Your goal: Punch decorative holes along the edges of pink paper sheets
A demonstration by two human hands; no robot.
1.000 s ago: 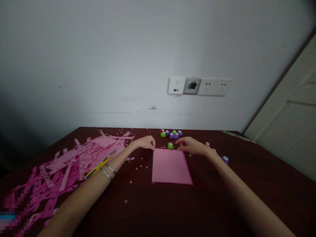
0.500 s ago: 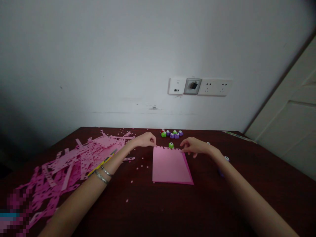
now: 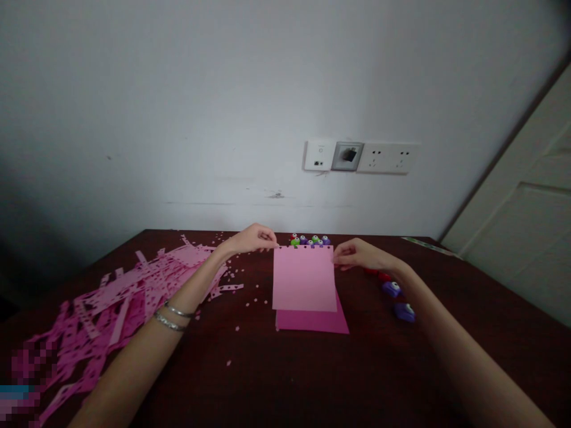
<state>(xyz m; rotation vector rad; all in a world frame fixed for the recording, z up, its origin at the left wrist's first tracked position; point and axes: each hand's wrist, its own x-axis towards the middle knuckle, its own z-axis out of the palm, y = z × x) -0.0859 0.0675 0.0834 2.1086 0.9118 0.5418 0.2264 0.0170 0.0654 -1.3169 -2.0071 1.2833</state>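
Observation:
A light pink sheet of paper [image 3: 304,279], with a row of small punched holes along its top edge, is held up off the table. My left hand [image 3: 255,238] pinches its top left corner between thumb and fingers. At the upper right edge, my right hand [image 3: 361,254] is closed on the sheet near the corner. Below it a darker pink sheet [image 3: 310,321] lies flat on the table, its upper part hidden behind the raised one. Just beyond the sheet's top edge stand several small green, purple and red craft punches [image 3: 325,240], partly covered.
A heap of punched pink paper strips [image 3: 129,303] spreads over the left of the dark wooden table [image 3: 267,386]. Tiny paper cut-outs [image 3: 237,328] lie scattered nearby. Beside my right forearm are purple punches [image 3: 404,312]. A flat strip [image 3: 430,246] lies at the back right.
Both hands have raised the light pink sheet up and away from the darker one, uncovering more of it. The green punch behind the sheet's top edge is now hidden.

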